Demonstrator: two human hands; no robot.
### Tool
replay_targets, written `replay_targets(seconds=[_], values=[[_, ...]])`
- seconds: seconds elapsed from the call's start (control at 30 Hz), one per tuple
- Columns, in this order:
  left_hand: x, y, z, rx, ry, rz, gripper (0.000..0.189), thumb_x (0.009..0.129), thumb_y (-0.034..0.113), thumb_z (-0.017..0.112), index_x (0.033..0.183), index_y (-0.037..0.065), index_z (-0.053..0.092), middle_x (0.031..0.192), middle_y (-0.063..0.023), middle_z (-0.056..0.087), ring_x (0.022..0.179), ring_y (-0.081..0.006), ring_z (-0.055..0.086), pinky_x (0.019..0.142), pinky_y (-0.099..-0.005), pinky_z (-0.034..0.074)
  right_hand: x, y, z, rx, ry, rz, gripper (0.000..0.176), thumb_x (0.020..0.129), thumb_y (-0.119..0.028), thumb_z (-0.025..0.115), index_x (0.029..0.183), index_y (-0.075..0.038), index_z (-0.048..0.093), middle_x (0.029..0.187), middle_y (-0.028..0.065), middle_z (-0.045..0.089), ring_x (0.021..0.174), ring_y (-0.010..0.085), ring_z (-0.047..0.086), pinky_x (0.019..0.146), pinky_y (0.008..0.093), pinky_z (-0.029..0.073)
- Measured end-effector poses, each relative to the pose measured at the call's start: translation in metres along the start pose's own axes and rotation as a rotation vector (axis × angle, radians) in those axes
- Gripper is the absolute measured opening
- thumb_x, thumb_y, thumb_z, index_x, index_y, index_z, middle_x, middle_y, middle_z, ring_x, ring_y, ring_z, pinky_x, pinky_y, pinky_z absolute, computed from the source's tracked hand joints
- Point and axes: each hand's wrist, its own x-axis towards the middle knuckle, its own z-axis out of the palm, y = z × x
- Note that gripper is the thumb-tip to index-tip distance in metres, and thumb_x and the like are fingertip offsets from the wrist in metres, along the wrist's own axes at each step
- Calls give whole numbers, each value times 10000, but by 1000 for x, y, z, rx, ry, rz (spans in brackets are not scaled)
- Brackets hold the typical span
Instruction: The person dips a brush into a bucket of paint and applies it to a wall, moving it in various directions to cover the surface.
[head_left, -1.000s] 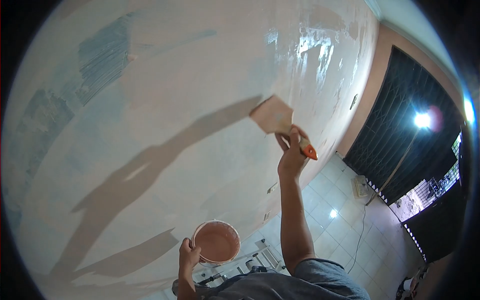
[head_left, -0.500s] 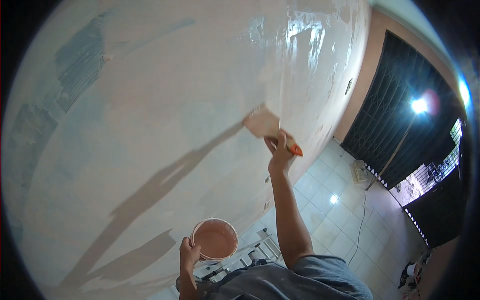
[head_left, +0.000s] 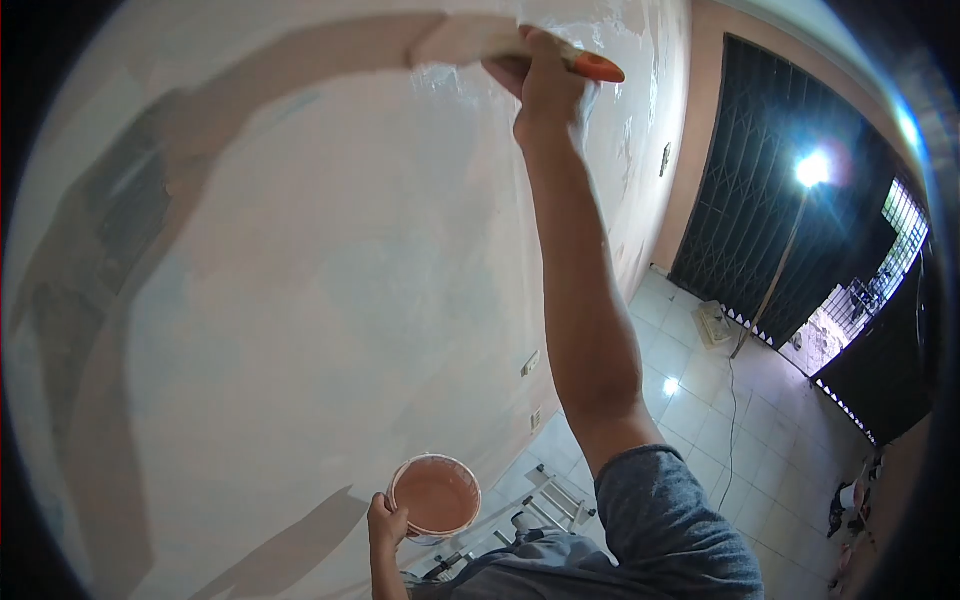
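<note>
Brush (head_left: pixel 490 42) sits high on the wall (head_left: pixel 300 330), its orange-tipped handle (head_left: pixel 600 68) gripped in the right hand (head_left: pixel 550 85); the bristles (head_left: pixel 448 42) seem to meet the wall, though blur makes contact hard to judge. The left hand (head_left: pixel 388 522) clasps the bucket (head_left: pixel 477 497) by its side, paint (head_left: pixel 435 500) lying below the rim. A broad stretch of wall separates brush from bucket. Tiled floor (head_left: pixel 690 410) spreads from the wall's lower edge to the gate (head_left: pixel 745 190).

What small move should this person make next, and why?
Probably sweep the brush down the wall: the right hand holds it up high, its edge seems to meet its shadow, and greyish patches show below.
</note>
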Motion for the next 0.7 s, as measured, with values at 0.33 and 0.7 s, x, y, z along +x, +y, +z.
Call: replay_targets(seconds=[0.33, 0.7], values=[[3, -3, 0, -128, -38, -64, 147, 690, 18, 523, 800, -23, 436, 749, -144, 540, 595, -255, 636, 439, -398, 586, -109, 79, -123, -1, 188, 340, 350, 870, -235, 616, 1131, -13, 548, 979, 117, 617, 880, 225, 633, 802, 397, 576], [11, 1, -2, -7, -14, -50, 190, 684, 37, 543, 839, -43, 468, 778, -156, 573, 600, -250, 635, 456, -409, 587, -111, 28, -93, -47, 134, 229, 286, 911, -177, 535, 1112, 26, 515, 991, 146, 599, 860, 235, 644, 821, 378, 566]])
